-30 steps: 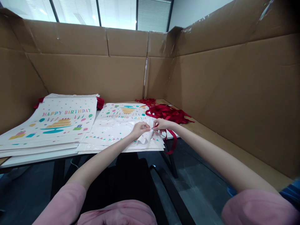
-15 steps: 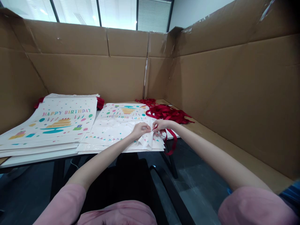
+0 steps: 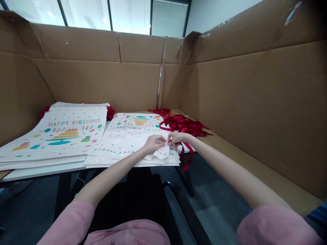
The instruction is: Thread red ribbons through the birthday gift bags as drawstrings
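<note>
My left hand (image 3: 154, 143) is closed on the edge of a white printed bag (image 3: 122, 141), the top one of a stack at the middle of the table. Close beside it, my right hand (image 3: 175, 138) pinches a red ribbon (image 3: 189, 156) at that bag's right edge. The ribbon loops down past the table's front edge. A thin metal tool (image 3: 175, 148) shows under my right fingers; its shape is hard to make out. Behind my right hand lies a heap of red ribbons (image 3: 182, 123).
Another stack of "Happy Birthday" bags (image 3: 74, 131) lies at the left, with red ribbon bundles (image 3: 110, 113) behind it. Thin red strings (image 3: 161, 112) lie at the back. Tall cardboard walls (image 3: 102, 81) enclose the table (image 3: 51, 171) at the back and sides.
The bunched fold of the bag below my hands has flattened and spread out. Both hands remain close together at nearly the same place. The view has shifted slightly.
</note>
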`<action>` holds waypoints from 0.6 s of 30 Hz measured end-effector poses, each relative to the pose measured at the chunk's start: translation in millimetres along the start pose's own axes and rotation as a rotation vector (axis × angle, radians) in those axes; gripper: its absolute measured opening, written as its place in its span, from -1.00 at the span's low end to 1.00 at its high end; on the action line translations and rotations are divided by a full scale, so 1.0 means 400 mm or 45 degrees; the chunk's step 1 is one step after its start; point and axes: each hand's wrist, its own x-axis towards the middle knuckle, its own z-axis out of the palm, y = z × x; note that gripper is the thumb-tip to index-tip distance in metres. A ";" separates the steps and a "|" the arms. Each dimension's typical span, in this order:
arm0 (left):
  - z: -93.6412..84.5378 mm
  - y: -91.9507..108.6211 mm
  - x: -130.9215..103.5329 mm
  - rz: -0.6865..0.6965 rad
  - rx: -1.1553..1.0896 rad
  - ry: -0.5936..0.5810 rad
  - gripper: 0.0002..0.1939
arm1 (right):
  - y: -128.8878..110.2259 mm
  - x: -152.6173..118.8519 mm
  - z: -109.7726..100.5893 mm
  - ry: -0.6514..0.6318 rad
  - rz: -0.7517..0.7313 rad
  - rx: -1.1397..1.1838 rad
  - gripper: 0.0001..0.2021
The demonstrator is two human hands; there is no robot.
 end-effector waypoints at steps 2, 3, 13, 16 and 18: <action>0.001 0.000 0.001 0.041 0.128 -0.006 -0.85 | 0.005 -0.001 0.002 -0.010 -0.015 0.008 -0.68; 0.003 0.000 0.002 0.063 0.188 -0.011 -0.85 | 0.007 -0.002 0.003 -0.012 -0.021 0.014 -0.68; 0.011 0.025 -0.009 0.260 0.625 -0.170 -0.81 | 0.014 -0.016 0.021 0.021 -0.046 0.018 -0.67; 0.008 0.033 -0.011 0.263 0.668 -0.205 -0.82 | 0.019 -0.013 0.023 0.089 -0.005 0.036 -0.70; 0.007 0.036 -0.011 0.269 0.702 -0.224 -0.83 | 0.023 -0.013 0.024 0.102 0.047 0.015 -0.70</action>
